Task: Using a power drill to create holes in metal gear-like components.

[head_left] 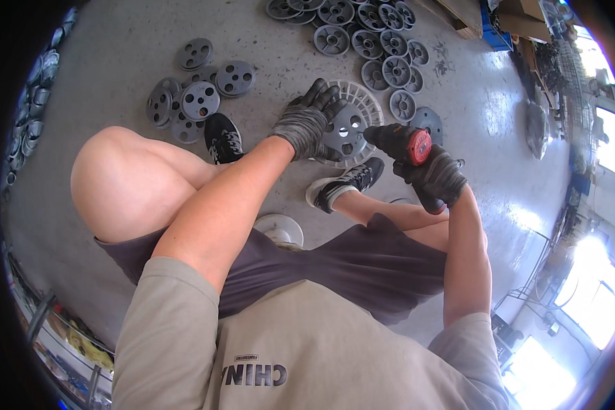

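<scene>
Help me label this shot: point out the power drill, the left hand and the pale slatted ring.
Power drill (417,146): head view, on its round red end.
Left hand (303,124): head view, on the back of the glove.
Pale slatted ring (371,107): head view, on its upper right slats.

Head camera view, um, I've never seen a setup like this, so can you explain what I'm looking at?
There is no robot here. It's a person, seen from a wide camera on their own head, looking down; that lens bends straight edges near the rim. The left hand, in a dark glove, rests at the left edge of a grey disc with holes. A pale slatted ring shows around that disc. The gloved right hand holds a black and red drill-like tool pointed toward it; whether the tip touches is too small to tell. More grey discs lie on the floor at upper left, with spoked wheels at upper right.
</scene>
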`<state>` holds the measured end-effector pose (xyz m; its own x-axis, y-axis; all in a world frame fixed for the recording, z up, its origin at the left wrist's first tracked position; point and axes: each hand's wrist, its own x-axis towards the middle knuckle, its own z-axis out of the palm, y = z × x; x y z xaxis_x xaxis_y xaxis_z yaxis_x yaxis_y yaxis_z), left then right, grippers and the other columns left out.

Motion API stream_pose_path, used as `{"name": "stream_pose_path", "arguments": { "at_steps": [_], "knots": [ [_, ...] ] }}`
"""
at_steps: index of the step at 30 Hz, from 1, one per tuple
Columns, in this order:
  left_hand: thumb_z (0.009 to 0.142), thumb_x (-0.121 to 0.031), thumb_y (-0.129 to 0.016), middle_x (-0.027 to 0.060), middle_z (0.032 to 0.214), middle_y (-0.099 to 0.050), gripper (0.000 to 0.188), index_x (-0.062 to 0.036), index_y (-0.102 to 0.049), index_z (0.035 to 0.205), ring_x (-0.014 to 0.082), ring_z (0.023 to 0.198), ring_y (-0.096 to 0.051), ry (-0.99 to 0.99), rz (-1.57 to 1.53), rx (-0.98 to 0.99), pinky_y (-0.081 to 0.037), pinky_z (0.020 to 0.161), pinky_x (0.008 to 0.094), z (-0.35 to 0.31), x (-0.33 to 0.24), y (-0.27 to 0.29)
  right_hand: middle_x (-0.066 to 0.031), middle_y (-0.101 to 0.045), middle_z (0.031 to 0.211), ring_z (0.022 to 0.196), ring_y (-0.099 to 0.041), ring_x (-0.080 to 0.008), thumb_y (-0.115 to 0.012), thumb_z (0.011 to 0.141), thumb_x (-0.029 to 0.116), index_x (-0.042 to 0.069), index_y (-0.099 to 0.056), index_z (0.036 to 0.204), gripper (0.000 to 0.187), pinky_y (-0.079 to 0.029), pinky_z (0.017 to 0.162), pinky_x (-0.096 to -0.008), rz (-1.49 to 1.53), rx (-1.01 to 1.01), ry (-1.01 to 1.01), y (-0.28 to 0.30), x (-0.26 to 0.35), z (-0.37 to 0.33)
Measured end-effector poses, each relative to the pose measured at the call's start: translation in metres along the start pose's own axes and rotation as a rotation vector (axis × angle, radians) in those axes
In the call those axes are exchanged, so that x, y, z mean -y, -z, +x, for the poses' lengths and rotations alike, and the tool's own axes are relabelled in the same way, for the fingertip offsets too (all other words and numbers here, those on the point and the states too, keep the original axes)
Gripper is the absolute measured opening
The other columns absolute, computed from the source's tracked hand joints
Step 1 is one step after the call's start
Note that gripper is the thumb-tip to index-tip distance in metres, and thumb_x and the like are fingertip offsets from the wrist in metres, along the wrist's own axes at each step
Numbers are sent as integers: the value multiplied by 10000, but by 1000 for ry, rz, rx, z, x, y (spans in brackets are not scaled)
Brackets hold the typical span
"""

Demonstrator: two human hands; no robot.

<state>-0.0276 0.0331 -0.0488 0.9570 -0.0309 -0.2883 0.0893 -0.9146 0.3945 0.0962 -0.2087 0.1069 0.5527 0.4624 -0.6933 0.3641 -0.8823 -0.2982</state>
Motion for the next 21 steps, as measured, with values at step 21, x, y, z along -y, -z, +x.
{"name": "stream_pose_path", "arguments": {
  "at_steps": [21],
  "knots": [
    [626,-720,-873,143,1761,-232,1261,-136,-404,1640,385,1640,-134,-6,-4,-52,-242,1316,482,-2,0,0,-124,-748,873,770,-677,-230,-821,869,320,16,-718,1151,428,-585,803,-380,-15,21,49,-6,-11,11]
  ]
}}
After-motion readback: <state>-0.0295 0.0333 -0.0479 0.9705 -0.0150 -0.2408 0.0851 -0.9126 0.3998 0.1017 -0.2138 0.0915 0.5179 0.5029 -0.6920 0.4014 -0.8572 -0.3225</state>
